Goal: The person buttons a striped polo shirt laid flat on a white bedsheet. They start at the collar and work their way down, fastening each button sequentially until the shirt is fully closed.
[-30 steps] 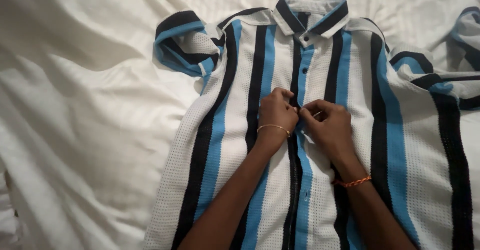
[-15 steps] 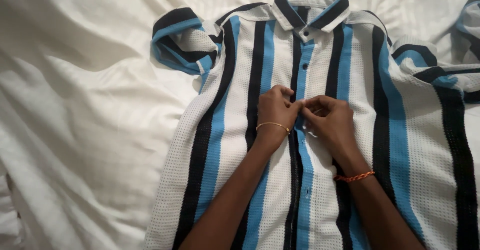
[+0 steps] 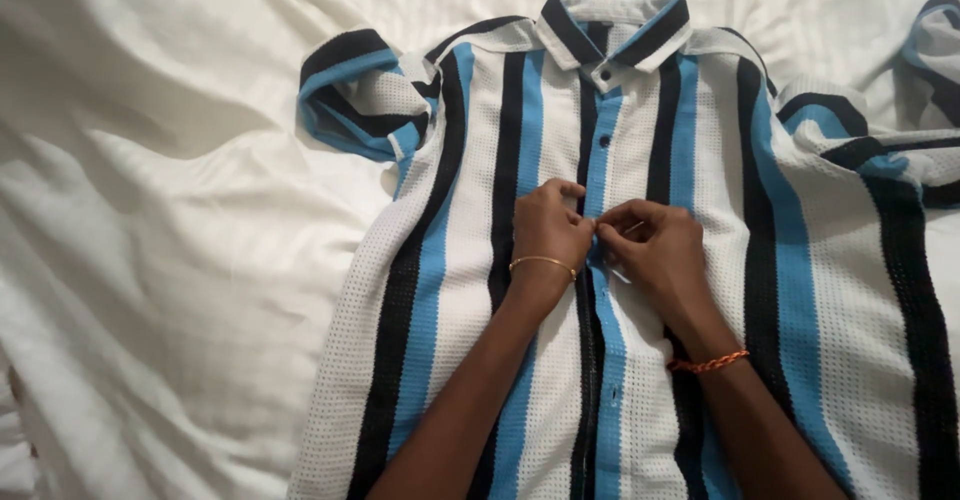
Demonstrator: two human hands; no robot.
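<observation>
Two hands meet at the middle of the frame, on the front of a striped shirt (image 3: 470,290) spread flat on a white bed sheet (image 3: 170,260). The left hand (image 3: 548,228) and the right hand (image 3: 655,250) are together, fingertips touching at the shirt's button strip (image 3: 603,360), each pinched on an edge of the fabric there. Whether a button sits between the fingertips cannot be told; they cover that spot.

The shirt lies face up, collar (image 3: 610,25) at the top centre of the frame and hem running off the bottom edge. Its long axis runs top to bottom of the picture, and the button strip follows that same line, straight under the hands. One dark button (image 3: 604,142) shows above the hands, just below the collar, and another (image 3: 614,396) shows below them, between the forearms. So the strip stretches away from the hands in both directions, up toward the collar and down toward the person.

Both hands are equally close to the strip, the left on its left side, the right on its right side. A thin gold bangle (image 3: 543,261) circles the left wrist and an orange thread band (image 3: 708,364) the right. One short sleeve (image 3: 360,105) lies folded at the upper left, the other (image 3: 860,140) crumpled at the upper right.
</observation>
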